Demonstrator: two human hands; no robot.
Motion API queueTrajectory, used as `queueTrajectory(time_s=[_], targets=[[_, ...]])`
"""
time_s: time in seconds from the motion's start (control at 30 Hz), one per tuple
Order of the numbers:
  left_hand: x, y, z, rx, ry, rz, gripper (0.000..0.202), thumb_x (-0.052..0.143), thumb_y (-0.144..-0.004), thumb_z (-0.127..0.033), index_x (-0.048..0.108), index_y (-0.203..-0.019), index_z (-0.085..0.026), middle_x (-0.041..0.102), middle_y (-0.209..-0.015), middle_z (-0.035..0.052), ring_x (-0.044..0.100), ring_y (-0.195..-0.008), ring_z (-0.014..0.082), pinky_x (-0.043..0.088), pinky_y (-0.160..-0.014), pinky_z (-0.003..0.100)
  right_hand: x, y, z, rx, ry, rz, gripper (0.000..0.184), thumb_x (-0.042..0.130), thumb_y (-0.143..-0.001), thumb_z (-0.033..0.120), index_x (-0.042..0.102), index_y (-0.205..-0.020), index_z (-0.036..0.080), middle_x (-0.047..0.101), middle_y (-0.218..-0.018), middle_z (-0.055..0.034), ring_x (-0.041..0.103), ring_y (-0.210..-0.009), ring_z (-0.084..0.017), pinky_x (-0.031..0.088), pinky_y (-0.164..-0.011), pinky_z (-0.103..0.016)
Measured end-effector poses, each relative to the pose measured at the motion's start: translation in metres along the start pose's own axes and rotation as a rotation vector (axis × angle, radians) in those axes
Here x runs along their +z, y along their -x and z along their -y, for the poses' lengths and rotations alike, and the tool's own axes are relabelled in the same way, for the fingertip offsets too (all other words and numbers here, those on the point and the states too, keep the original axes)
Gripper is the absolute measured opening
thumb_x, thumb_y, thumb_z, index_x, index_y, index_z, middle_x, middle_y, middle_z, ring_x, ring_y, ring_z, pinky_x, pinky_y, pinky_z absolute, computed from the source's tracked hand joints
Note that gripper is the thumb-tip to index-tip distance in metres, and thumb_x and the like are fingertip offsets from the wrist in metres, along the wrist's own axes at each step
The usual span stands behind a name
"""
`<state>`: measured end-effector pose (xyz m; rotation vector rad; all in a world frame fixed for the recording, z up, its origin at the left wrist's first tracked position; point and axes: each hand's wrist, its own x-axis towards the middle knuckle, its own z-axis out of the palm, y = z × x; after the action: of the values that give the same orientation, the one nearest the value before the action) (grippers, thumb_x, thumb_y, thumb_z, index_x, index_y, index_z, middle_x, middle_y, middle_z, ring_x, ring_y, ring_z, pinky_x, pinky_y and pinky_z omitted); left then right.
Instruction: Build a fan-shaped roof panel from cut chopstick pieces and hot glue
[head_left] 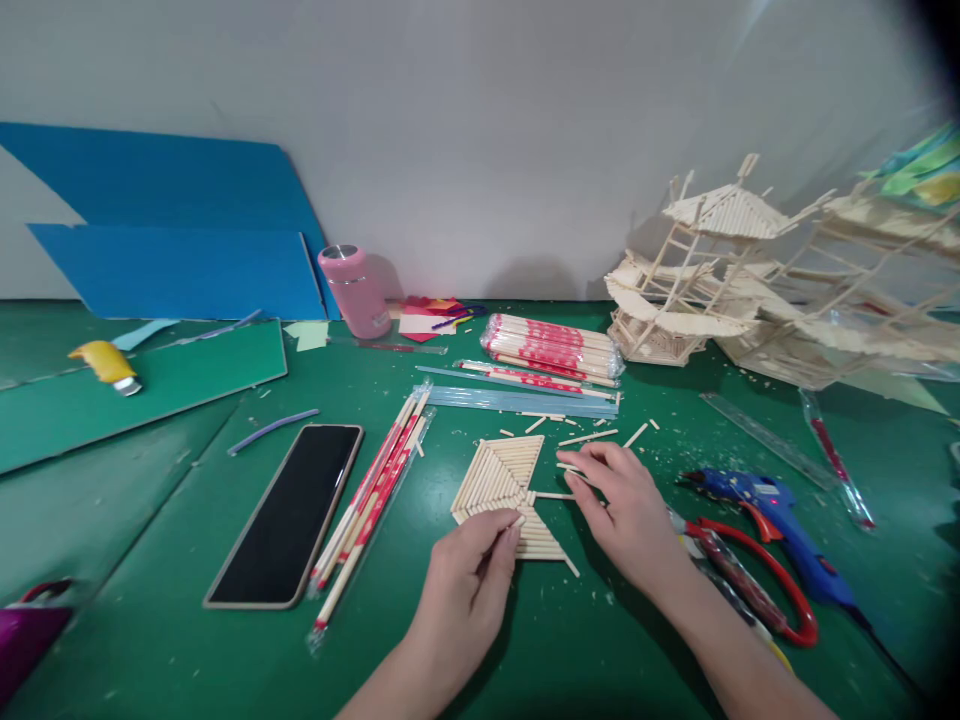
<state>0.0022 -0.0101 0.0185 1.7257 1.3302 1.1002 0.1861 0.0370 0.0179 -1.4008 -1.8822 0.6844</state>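
Note:
A flat panel of short wooden sticks (pixel 487 475), laid in angled rows like part of a roof, lies on the green table. My left hand (pixel 469 565) is over its near edge, thumb and index finger pinched on what looks like a short wooden stick whose tip shows between them. To the right of the panel, my right hand (pixel 622 500) holds a short thin stick between thumb and fingers. Another stick (pixel 551 496) juts from the panel's middle toward that hand. Part of the panel is hidden behind my left hand.
A blue glue gun (pixel 780 520) and red-handled pliers (pixel 795 610) lie at right. Chopstick packs (pixel 551 345) and stick pagoda models (pixel 675 300) stand behind. Left are wrapped chopsticks (pixel 375 490), a phone (pixel 289 520), a pink flask (pixel 358 295) and a yellow cutter (pixel 105 365).

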Motion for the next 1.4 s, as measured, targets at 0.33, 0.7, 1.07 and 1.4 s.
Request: queueTrajectory(time_s=[0.33,0.7,1.07,1.4], targets=[[-0.004,0.0,-0.004,0.208,-0.097,0.16,0.014,0.042,-0.085,-0.013,0.056,-0.083,-0.015,0.054,-0.067,0.002,0.049,-0.063,0.0121,0.038,-0.059,0.021,0.019,0.016,0.03,0.036,-0.434,0.241,0.024,0.048,-0.085,0.036,0.052,-0.071,0.018,0.05,-0.065,0.0025,0.048,-0.059,-0.009,0.043,-0.054,-0.02],[-0.006,-0.006,0.0,0.123,-0.151,0.175,0.023,0.043,-0.086,-0.017,0.064,-0.077,-0.017,0.05,-0.064,0.0002,0.049,-0.062,0.0119,0.037,-0.056,0.022,0.014,0.018,0.015,-0.423,-0.106,0.123,0.025,0.053,-0.083,0.017,0.061,-0.105,0.026,0.056,-0.096,-0.0031,0.054,-0.086,-0.014,0.045,-0.075,-0.028],[-0.012,-0.012,0.003,0.092,-0.14,0.148,0.019,0.045,-0.084,-0.014,0.063,-0.076,-0.015,0.058,-0.067,0.0011,0.053,-0.066,0.013,0.041,-0.06,0.024,0.014,0.014,0.004,-0.501,0.099,-0.018,0.019,0.055,-0.081,0.014,0.063,-0.097,0.023,0.059,-0.087,-0.0038,0.054,-0.081,-0.015,0.043,-0.07,-0.031],[-0.022,-0.013,-0.002,0.052,-0.225,0.123,0.017,0.048,-0.083,-0.017,0.061,-0.073,-0.015,0.058,-0.066,-0.0003,0.053,-0.061,0.0113,0.039,-0.057,0.023,-0.004,0.019,0.008,-0.427,0.217,-0.034,0.015,0.056,-0.082,0.02,0.066,-0.093,0.022,0.054,-0.082,-0.0036,0.048,-0.079,-0.016,0.041,-0.067,-0.03]])
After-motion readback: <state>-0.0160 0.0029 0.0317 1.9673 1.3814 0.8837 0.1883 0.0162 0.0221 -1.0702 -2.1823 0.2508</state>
